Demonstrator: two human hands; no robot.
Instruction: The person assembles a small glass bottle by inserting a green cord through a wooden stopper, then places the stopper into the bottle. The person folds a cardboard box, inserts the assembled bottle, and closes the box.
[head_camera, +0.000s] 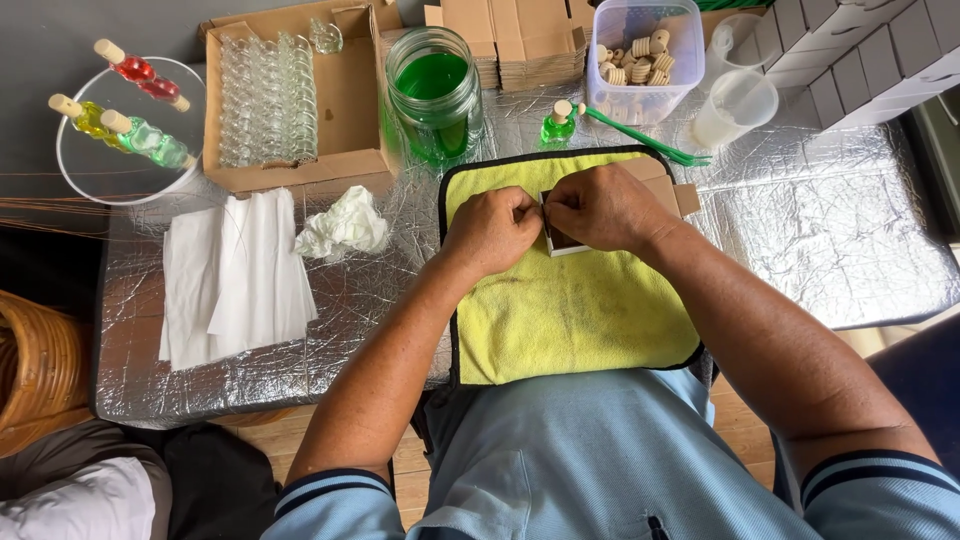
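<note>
Foil-covered table (830, 230) under yellow cloth (570, 310), wooden floor (410, 460).

Both forearms bare, angled inward from lower corners, converging at centre. Left hand (490, 230) knuckles up, fingers curled in pinch grip. Right hand (600, 208) likewise curled, fingertips meeting left's. Wrists low, hands touching, thumbs hidden.

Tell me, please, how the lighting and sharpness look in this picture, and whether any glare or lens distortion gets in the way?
In the head view, soft daylight gives only faint shadows; the crinkled foil table cover glints in many small patches, brightest on the right; both hands and the small box they pinch are sharp; the wide lens bows the edges, stretching the forearms and the blue shirt.
</note>
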